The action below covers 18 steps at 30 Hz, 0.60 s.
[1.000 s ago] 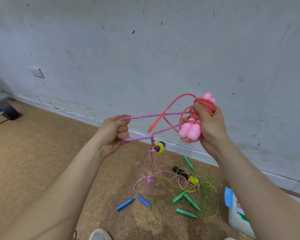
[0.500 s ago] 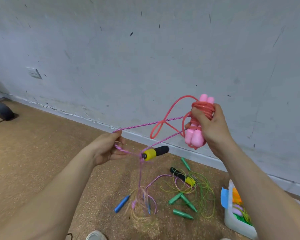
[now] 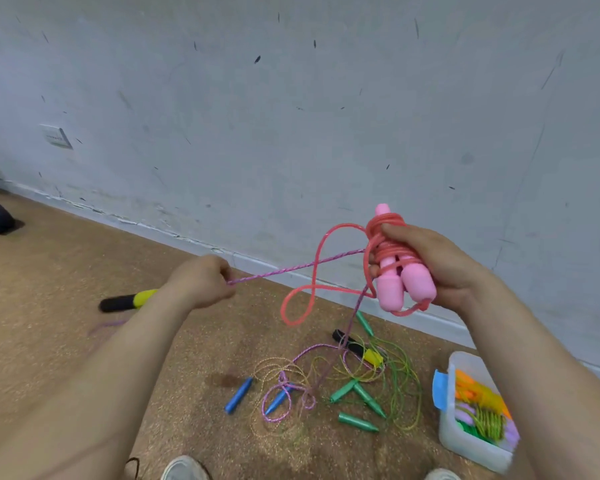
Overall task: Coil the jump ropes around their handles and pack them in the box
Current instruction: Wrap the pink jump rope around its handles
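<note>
My right hand (image 3: 440, 268) grips a pair of pink handles (image 3: 402, 289) with a red rope (image 3: 387, 233) coiled round them; a loose red loop (image 3: 302, 299) hangs to the left. My left hand (image 3: 201, 282) pinches a purple braided rope (image 3: 291, 268) that runs taut to the pink bundle and down to the floor. A black and yellow handle (image 3: 129, 301) swings in the air left of my left forearm. The clear plastic box (image 3: 465, 441) stands on the floor at the lower right with coiled ropes inside.
On the cork floor lie tangled green, yellow and purple ropes (image 3: 326, 379), two blue handles (image 3: 238, 394), several green handles (image 3: 357, 417) and another black and yellow handle (image 3: 357, 348). A grey wall (image 3: 291, 116) rises close behind. My shoes (image 3: 184, 469) show at the bottom edge.
My left hand has pulled the purple rope to the left, and the black and yellow handle has swung from the middle out to the left. The right hand has dropped slightly with the pink bundle.
</note>
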Tool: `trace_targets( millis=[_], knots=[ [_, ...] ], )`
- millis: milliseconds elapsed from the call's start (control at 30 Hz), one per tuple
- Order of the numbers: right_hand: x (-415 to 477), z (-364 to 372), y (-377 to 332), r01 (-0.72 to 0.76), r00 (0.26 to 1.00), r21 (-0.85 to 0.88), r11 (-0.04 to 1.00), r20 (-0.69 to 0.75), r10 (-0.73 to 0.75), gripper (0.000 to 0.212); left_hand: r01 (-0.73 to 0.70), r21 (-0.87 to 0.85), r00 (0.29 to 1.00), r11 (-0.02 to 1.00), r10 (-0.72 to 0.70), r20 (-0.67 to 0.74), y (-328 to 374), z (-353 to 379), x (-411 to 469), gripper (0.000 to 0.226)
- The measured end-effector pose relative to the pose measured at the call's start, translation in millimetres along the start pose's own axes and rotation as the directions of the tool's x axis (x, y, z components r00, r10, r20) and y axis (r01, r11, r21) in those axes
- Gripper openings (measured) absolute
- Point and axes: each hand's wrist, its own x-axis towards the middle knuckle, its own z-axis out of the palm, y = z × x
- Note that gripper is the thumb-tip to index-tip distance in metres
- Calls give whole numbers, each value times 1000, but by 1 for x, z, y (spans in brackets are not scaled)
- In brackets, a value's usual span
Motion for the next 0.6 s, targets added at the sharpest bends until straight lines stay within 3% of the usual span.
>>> trace_targets(
  millis=[33, 67, 100, 133, 200, 300, 367, 433, 500, 567, 600],
  knots=[
    [-2, 5, 1, -15, 999, 49, 999, 29, 14, 16, -65, -12, 998, 998, 65, -5, 7, 2, -3, 9],
    [-2, 10, 2, -32, 997, 96, 995, 67, 26, 21, -154, -134, 988, 979, 149, -43, 17, 2, -8, 11],
    [-3, 15, 4, -49, 994, 126, 991, 107, 35, 24, -229, -361, 973, 904, 216, -77, 30, 1, -16, 13],
    [-3, 20, 6, -61, 989, 137, 989, 140, 42, 27, -261, -622, 959, 738, 271, -81, 44, -1, -25, 12],
    [-2, 28, 11, -71, 981, 143, 987, 190, 43, 30, -191, -865, 926, 465, 376, -3, 69, -3, -42, 12],
    [0, 38, 17, -78, 977, 151, 985, 209, 45, 31, -280, -826, 905, 489, 422, -57, 81, 5, -50, 35],
    [1, 40, 19, -108, 978, 186, 977, 197, 70, 30, -281, -858, 905, 430, 417, -87, 84, 3, -52, 40],
    [1, 38, 19, -148, 975, 231, 962, 198, 103, 31, -89, -953, 868, 290, 491, 69, 88, 2, -55, 39],
    [0, 35, 15, -165, 970, 219, 962, 211, 119, 35, 116, -967, 754, 226, 614, 233, 92, 1, -60, 34],
    [-1, 28, 8, -133, 977, 131, 982, 182, 108, 32, 144, -956, 700, 255, 656, 281, 90, 3, -60, 39],
    [-1, 23, 4, -116, 982, 64, 991, 158, 105, 30, 44, -938, 737, 345, 622, 263, 89, 2, -58, 45]
  ],
)
